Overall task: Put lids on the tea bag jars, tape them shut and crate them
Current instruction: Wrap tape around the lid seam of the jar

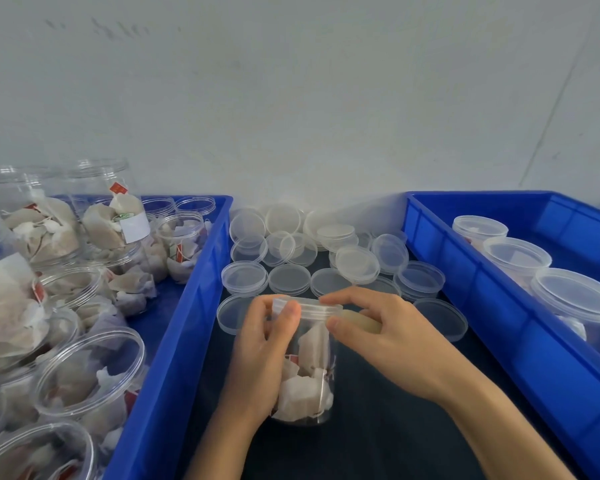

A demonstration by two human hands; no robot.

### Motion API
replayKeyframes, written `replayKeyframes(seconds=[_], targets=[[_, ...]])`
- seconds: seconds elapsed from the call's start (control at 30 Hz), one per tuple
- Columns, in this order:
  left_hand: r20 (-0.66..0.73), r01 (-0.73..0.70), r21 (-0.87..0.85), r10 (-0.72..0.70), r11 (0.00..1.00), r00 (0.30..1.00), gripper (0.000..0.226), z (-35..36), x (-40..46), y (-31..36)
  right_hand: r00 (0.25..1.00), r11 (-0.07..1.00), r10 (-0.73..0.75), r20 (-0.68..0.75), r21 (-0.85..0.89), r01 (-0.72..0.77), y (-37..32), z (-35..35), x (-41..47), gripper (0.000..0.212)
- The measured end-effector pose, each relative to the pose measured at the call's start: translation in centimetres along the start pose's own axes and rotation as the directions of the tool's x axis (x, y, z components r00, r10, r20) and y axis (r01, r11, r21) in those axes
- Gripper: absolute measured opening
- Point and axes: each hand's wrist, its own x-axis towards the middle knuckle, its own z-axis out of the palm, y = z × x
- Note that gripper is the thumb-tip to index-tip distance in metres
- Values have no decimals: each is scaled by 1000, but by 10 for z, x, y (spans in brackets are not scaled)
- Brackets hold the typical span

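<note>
Jar [309,362] upright, lidded mouth up, left hand [260,344] gripping, right hand [378,327] pinching rim

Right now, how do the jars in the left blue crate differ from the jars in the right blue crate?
The jars in the left crate are open, with no lids, and several lie tilted or heaped on each other. The jars in the right crate carry lids and stand upright in a row. The left crate looks crowded; the right crate shows only about three jars. Both groups are clear plastic jars, and those on the left plainly hold tea bags.
</note>
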Motion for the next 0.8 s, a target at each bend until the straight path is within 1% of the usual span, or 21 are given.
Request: replayKeyframes(seconds=[0.07,0.1,0.13,0.2,0.27,0.33,0.4,0.47,0.53,0.6,0.67,0.8], targets=[[-134,-84,86,95,993,986,47,0,0,1,999,999,4,-43,-41,-5,-4,4,-1,30],[-169,-106,109,124,988,978,46,-1,-1,1,998,998,-1,-66,-67,-4,-5,7,-2,31],[-175,-115,125,135,986,975,44,-1,-1,2,996,995,-8,-86,-102,-1,-7,9,-2,33],[-124,-84,117,99,990,987,50,-1,-3,3,994,985,-28,-109,-174,9,-11,15,-3,36],[-50,-39,111,45,993,998,63,0,-4,4,991,975,-59,-118,-221,32,-14,19,-4,40],[-24,-17,94,19,995,1000,72,1,-3,4,991,970,-77,-109,-239,49,-15,19,-5,41],[-22,4,55,-2,999,1000,74,0,-1,5,994,976,-78,-73,-210,61,-13,16,-5,38],[-31,31,4,-30,1000,999,74,-2,1,5,996,990,-76,-46,-125,69,-9,12,-6,32],[-41,41,-7,-41,999,998,72,-3,1,5,996,994,-80,-38,-73,77,-7,9,-6,20],[-41,44,-8,-44,999,998,69,-3,1,4,995,994,-85,-44,-67,82,-5,7,-6,10],[-35,44,-25,-45,999,998,68,-3,1,2,995,995,-86,-45,-60,83,-2,5,-4,9],[-23,40,-54,-41,998,999,59,-4,0,3,995,995,-96,-18,-40,95,1,2,0,14]])
